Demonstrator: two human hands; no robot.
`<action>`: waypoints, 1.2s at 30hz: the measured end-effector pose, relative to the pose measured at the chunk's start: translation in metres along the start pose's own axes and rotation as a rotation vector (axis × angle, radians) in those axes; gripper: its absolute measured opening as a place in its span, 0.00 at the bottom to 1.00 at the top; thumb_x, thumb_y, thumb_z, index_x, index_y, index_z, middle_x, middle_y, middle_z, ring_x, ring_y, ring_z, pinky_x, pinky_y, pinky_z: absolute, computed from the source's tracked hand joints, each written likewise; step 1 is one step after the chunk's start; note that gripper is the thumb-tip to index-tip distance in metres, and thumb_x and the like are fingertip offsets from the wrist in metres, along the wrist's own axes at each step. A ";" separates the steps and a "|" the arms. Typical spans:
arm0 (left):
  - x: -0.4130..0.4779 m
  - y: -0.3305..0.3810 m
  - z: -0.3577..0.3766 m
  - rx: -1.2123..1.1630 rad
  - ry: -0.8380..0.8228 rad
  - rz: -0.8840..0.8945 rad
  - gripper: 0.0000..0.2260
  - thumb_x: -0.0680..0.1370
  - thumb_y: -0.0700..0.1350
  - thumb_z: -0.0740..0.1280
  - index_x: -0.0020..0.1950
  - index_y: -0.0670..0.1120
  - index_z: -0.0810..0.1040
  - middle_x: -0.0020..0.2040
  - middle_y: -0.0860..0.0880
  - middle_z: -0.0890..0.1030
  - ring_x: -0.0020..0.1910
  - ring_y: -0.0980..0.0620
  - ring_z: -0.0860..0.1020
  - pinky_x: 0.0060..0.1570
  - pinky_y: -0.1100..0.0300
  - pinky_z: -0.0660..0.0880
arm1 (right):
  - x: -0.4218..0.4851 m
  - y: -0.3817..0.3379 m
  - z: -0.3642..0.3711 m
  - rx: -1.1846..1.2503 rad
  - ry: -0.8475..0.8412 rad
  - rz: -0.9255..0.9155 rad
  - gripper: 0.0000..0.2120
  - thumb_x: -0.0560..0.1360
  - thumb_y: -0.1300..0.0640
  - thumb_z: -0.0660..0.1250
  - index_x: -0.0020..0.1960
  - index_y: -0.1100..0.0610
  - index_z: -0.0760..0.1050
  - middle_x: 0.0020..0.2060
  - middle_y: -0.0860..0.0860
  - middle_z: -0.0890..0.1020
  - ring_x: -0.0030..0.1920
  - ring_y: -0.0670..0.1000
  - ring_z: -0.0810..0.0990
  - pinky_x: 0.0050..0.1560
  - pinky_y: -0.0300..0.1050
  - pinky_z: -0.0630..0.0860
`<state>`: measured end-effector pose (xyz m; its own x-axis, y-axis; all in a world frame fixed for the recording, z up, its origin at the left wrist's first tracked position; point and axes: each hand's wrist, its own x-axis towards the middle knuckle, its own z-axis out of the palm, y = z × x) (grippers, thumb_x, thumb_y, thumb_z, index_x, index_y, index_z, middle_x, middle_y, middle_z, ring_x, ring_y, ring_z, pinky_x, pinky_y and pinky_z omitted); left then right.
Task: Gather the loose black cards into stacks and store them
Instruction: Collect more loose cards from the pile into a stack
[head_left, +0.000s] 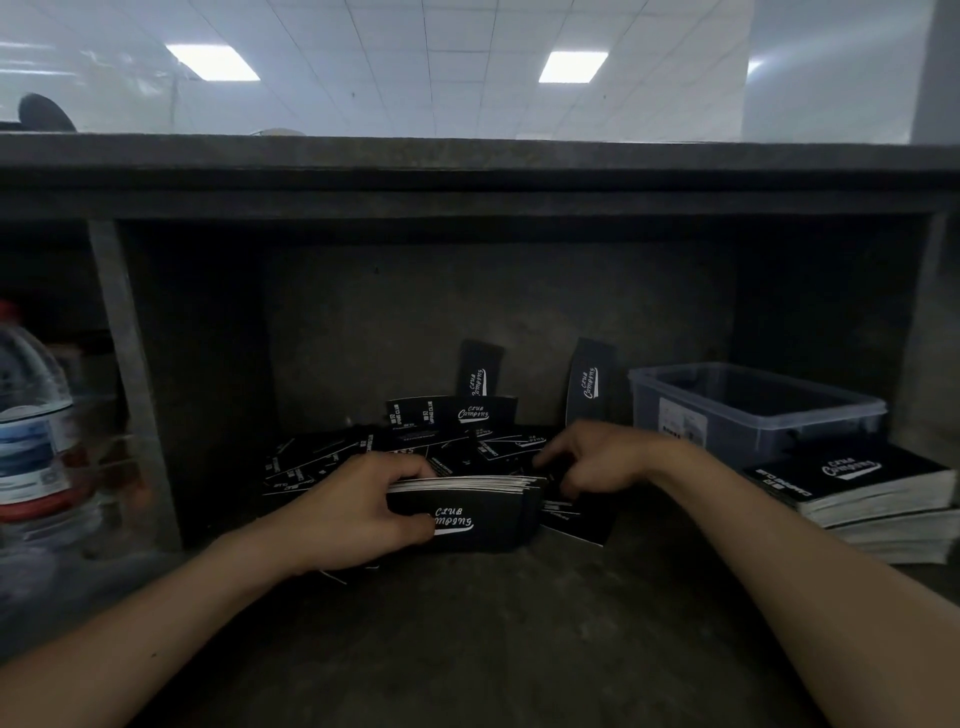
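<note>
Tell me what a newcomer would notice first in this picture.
The eye goes first to the centre, where the left hand grips a thick stack of black cards and the right hand reaches into the loose cards strewn behind it. At the right a clear plastic bin stands at the back, with squared stacks of the same cards in front of it.

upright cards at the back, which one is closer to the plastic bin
The right-hand upright card, next to the plastic bin; the left-hand upright card stands farther off.
</note>
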<state>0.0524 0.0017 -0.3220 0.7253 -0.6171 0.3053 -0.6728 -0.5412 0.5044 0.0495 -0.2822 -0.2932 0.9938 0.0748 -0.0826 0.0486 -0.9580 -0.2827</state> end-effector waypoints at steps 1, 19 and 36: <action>0.000 0.000 0.000 -0.005 -0.002 -0.001 0.06 0.70 0.46 0.72 0.47 0.54 0.82 0.44 0.59 0.85 0.45 0.60 0.83 0.49 0.57 0.80 | 0.000 0.002 -0.002 0.054 0.028 -0.004 0.22 0.75 0.61 0.67 0.68 0.49 0.77 0.63 0.48 0.78 0.58 0.46 0.77 0.55 0.33 0.72; -0.001 0.003 0.001 0.011 0.006 0.003 0.08 0.73 0.41 0.72 0.47 0.54 0.82 0.43 0.59 0.84 0.43 0.60 0.83 0.43 0.64 0.78 | 0.010 0.013 -0.006 0.926 0.216 0.260 0.13 0.77 0.70 0.64 0.58 0.57 0.73 0.37 0.55 0.78 0.32 0.50 0.78 0.25 0.38 0.76; 0.000 -0.001 0.004 -0.086 0.059 -0.052 0.41 0.70 0.43 0.78 0.76 0.57 0.60 0.66 0.61 0.74 0.61 0.62 0.77 0.62 0.64 0.76 | 0.001 -0.011 -0.001 0.565 0.306 -0.372 0.07 0.68 0.59 0.78 0.46 0.58 0.86 0.39 0.54 0.87 0.38 0.47 0.83 0.44 0.38 0.78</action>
<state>0.0526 -0.0001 -0.3255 0.7679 -0.5532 0.3229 -0.6209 -0.5190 0.5874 0.0499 -0.2720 -0.2894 0.9091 0.2074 0.3613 0.4109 -0.5894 -0.6955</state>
